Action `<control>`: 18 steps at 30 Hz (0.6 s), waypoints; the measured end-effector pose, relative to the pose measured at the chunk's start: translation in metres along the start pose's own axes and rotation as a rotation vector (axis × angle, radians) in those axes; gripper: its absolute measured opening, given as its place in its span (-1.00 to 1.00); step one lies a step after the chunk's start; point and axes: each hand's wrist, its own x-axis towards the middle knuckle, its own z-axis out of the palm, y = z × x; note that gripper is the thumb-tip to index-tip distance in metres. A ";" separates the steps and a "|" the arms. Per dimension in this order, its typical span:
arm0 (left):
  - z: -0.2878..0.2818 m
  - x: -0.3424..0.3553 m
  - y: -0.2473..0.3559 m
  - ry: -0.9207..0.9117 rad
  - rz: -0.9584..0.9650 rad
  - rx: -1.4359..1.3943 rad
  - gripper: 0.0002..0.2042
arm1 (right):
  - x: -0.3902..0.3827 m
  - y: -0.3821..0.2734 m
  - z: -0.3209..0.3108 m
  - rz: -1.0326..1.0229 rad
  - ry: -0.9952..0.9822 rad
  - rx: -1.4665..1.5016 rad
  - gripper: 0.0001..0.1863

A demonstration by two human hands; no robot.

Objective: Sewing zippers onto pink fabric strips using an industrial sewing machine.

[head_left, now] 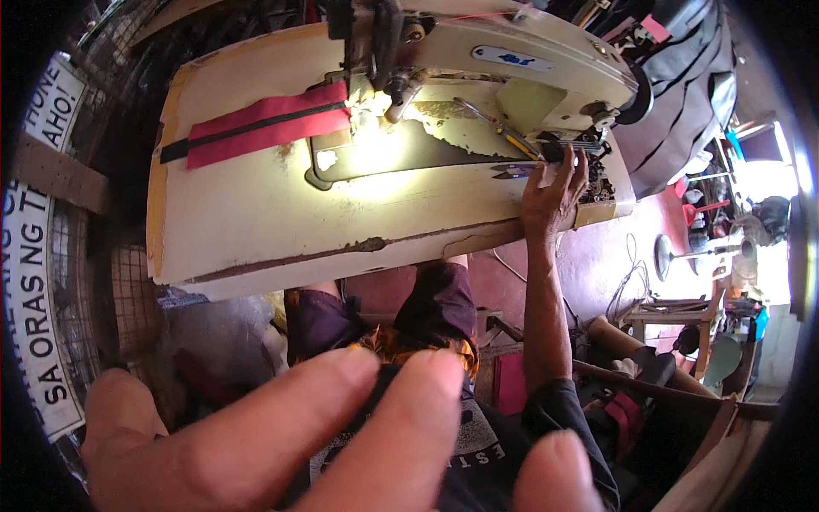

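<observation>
My left hand (324, 435) is large and close in the lower part of the head view. Its fingers are spread, with nothing visible between them. At the right end of the sewing table (384, 205), my right hand (554, 192) reaches up with extended fingers beside small dark metal parts (597, 181). Its fingertips meet a dark item too cluttered to make out. Next to it lie a yellow-and-black handled tool (518, 142) and a small pair of snips (512, 171). A red fabric strip with a black band (264, 126) lies left of the lit needle area of the sewing machine (537, 64).
A large dark cover (682, 94) hangs beyond the table's right end. An electric fan (665, 256) and wooden furniture (682, 316) stand farther right. Along the left are a lettered sign (60, 341) and a wire grid (135, 294).
</observation>
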 end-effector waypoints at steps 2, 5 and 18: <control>0.008 -0.003 0.001 0.079 -0.018 0.029 -0.64 | 0.000 0.000 0.000 -0.009 -0.003 -0.006 -0.34; 0.018 -0.007 0.004 0.136 -0.085 0.064 -0.71 | 0.000 0.000 0.002 -0.024 0.032 -0.003 -0.36; 0.035 -0.015 -0.014 0.469 -0.026 -0.238 -0.59 | -0.001 0.004 0.005 -0.015 0.059 -0.005 -0.36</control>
